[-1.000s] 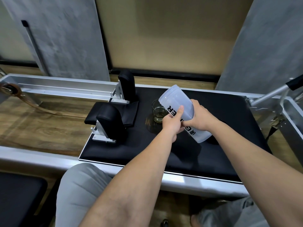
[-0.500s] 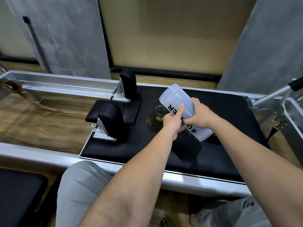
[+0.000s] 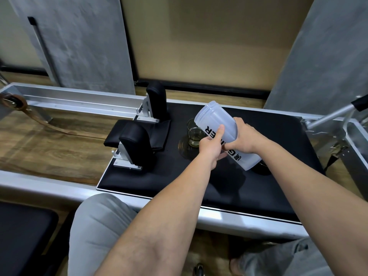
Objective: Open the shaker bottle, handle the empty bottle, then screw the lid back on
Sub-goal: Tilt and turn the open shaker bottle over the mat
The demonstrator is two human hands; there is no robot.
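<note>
The frosted white shaker bottle (image 3: pixel 216 121) with black lettering is held tilted above the black pad, its open threaded mouth pointing up and to the left. No lid is on it. My left hand (image 3: pixel 211 146) grips its near side, thumb pressed on the lettering. My right hand (image 3: pixel 244 137) wraps the bottle's middle from the right. A dark round thing (image 3: pixel 262 169), possibly the lid, lies on the pad just under the bottle's base, mostly hidden.
A small glass (image 3: pixel 194 136) with yellowish liquid stands on the black padded carriage (image 3: pixel 278 128), just left of the bottle. Two black shoulder rests (image 3: pixel 137 146) stand at the pad's left end. Metal rails frame a wooden floor strip; a metal bar (image 3: pixel 328 116) rises at right.
The bottle and both hands have hardly moved; the bottle sits slightly more upright in the same two-handed hold.
</note>
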